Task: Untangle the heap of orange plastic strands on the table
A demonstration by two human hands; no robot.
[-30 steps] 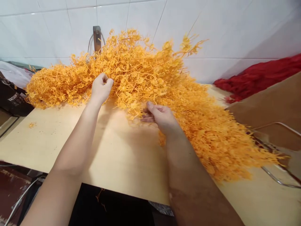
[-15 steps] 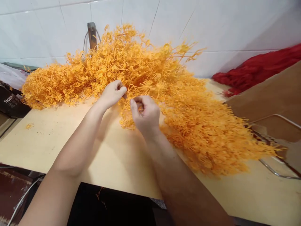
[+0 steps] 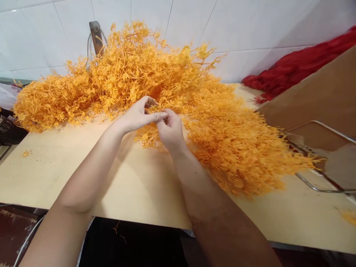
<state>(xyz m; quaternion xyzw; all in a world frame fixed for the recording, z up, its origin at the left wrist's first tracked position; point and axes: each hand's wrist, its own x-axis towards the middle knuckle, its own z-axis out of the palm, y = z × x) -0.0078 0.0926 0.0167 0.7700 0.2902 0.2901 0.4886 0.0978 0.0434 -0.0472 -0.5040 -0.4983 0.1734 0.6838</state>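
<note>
A large heap of orange dried flowers (image 3: 116, 81), with thin branching stems, spreads across the pale tabletop (image 3: 122, 189). At the near edge of the heap, my two hands meet. My right hand (image 3: 171, 129) is closed in a pinch on an orange dried flower sprig (image 3: 148, 138), which shows below and between the hands; its stem is mostly hidden by the fingers. My left hand (image 3: 139, 115) has its thumb stretched across to the right fingertips, and its other fingers stand apart from the thumb, bent over near the heap.
Red dried material (image 3: 294, 70) lies at the back right beside a brown paper sheet (image 3: 311, 107) and a bent metal rod (image 3: 319, 190). A black bag (image 3: 11, 126) sits at far left. A rusty bracket (image 3: 96, 39) stands before the white tiled wall (image 3: 250, 22).
My left hand has gone from a closed pinch to a stretched thumb touching my right fingertips. My hands have come together. The whole view has shifted slightly.
</note>
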